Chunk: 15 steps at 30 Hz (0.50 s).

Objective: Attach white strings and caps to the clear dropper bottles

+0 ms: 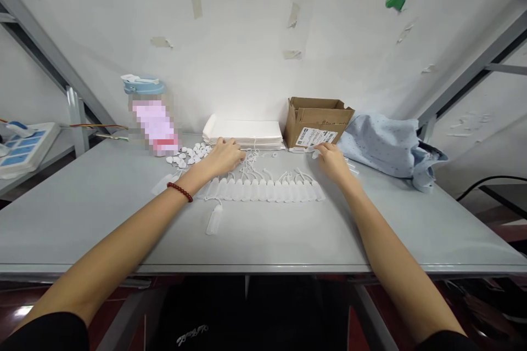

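My left hand (pixel 226 157) is at a small heap of white cords (pixel 249 163), fingers curled at its left edge and closed on what looks like a cord; the fingertips are partly hidden. Beside the cardboard box my right hand (pixel 332 163) pinches a small translucent plastic piece (pixel 315 154). A row of clear plastic sleeves (pixel 267 191) with white cord loops lies side by side between my forearms. One separate sleeve (pixel 214 220) with its cord rests nearer the table's front edge. White rounded pieces (pixel 188 156) are heaped left of my left hand.
Behind the cords lies a stack of white sheets (pixel 247 134). An open cardboard box (pixel 317 123) stands against the wall, with a light blue cloth (pixel 381 145) to its right. A blurred pink item (pixel 154 123) and a blue lid-like object (pixel 142 85) are at back left on the grey table (pixel 288 241).
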Each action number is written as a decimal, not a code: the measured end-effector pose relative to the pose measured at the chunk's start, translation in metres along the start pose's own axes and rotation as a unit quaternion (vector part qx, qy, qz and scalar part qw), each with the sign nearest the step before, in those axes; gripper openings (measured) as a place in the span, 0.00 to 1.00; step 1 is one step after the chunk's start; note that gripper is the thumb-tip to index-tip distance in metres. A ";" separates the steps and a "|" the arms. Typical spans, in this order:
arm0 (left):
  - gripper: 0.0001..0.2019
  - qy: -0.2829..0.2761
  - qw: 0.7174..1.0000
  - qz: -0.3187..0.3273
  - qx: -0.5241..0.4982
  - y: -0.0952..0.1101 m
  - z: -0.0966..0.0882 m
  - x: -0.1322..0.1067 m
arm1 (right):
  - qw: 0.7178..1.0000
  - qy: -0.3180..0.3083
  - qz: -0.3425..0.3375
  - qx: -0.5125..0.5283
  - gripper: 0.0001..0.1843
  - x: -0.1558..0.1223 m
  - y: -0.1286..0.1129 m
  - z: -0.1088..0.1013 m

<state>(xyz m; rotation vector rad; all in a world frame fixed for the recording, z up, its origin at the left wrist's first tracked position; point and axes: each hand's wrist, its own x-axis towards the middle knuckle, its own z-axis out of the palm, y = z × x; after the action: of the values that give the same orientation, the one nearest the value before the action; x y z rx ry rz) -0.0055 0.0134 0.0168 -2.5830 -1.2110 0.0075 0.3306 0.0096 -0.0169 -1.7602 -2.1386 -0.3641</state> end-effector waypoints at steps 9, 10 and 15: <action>0.12 0.012 0.999 -0.019 -0.032 0.001 0.004 0.001 | 0.999 -0.018 -0.046 -0.005 0.26 0.003 -0.012 0.005; 0.11 0.023 0.998 -0.022 -0.046 0.002 0.003 0.000 | 0.998 -0.025 -0.057 -0.002 0.27 0.003 -0.015 0.006; 0.11 0.083 0.983 -0.046 -0.159 0.004 -0.007 -0.015 | 0.995 -0.059 -0.084 -0.014 0.34 0.003 -0.020 0.012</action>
<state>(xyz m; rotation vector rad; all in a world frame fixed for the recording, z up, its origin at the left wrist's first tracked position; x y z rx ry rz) -0.0114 -0.0020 0.0206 -2.7206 -1.3600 -0.4478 0.3089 0.0133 -0.0257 -1.6581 -2.3852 -0.3420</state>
